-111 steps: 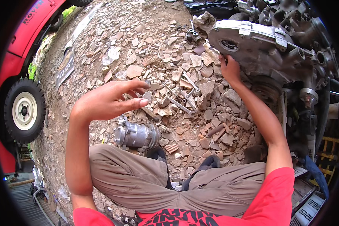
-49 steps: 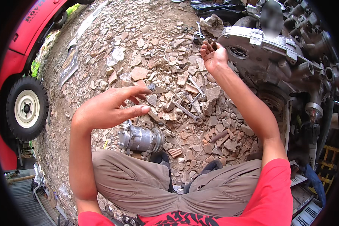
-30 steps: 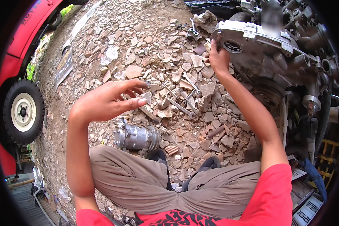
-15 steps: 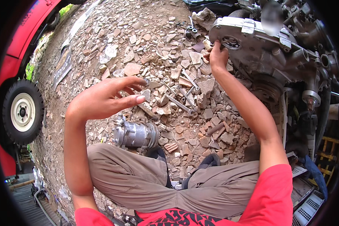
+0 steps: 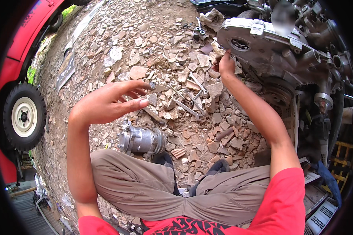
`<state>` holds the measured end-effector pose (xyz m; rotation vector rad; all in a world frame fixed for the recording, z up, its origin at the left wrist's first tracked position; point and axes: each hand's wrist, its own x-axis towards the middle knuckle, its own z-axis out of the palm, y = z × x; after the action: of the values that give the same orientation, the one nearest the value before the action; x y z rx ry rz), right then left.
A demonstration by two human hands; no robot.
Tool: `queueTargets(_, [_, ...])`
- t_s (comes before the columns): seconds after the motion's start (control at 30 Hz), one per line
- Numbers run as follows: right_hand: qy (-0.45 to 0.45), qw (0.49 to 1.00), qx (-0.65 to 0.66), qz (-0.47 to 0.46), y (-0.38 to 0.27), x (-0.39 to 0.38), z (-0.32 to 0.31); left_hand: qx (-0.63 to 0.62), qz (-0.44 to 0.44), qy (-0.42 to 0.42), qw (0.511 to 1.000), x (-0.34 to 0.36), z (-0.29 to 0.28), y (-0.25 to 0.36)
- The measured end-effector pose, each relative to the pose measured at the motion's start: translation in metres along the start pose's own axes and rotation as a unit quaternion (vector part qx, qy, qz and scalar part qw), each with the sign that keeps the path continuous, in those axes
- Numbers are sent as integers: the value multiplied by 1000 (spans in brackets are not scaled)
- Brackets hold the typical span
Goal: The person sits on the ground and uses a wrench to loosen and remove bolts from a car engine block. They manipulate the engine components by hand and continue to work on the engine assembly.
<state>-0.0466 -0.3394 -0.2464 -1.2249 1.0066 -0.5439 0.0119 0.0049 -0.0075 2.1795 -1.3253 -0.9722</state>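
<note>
My left hand (image 5: 111,101) hovers over the rubble, fingers bent but apart from the thumb, and no object shows in its grasp. A silver cylindrical compressor (image 5: 142,139) with a grooved pulley end lies below it, by my left knee. My right hand (image 5: 226,67) is up at the lower left edge of a metal engine cover (image 5: 259,41), near its round opening (image 5: 239,44). The thumb points up toward that edge while the other fingers curl inward. Whether something small sits in them is hidden. Several wrenches (image 5: 190,109) lie on the stones between my hands.
Engine parts and pipes (image 5: 315,60) crowd the right side, above a belt pulley (image 5: 278,92). Broken tile and stone (image 5: 153,60) cover the ground. At the left stands a red vehicle with a black-tyred wheel (image 5: 24,116). Perforated crates (image 5: 321,215) are at lower right.
My right hand has dropped slightly, its thumb moving down from the cover's round opening toward the lower edge. The left hand stays almost in place.
</note>
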Motion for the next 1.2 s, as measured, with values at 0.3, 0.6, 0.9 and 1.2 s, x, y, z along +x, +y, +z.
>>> queueTargets(0.3, [-25, 687, -422, -591, -21, -24, -48, 0, -17, -25, 1000, -5, -5, 2])
queueTargets(0.6, [6, 645, -537, -544, -1, -15, -53, -14, 7, -19, 1000, 0, -2, -2])
queueTargets(0.9, [24, 838, -284, -465, 24, -9, -11, -33, -42, -40, 998, -10, -8, -5])
queueTargets(1.2, [29, 972, -202, -113, 15, 19, 39, -46, -38, -21, 998, -29, -8, -3])
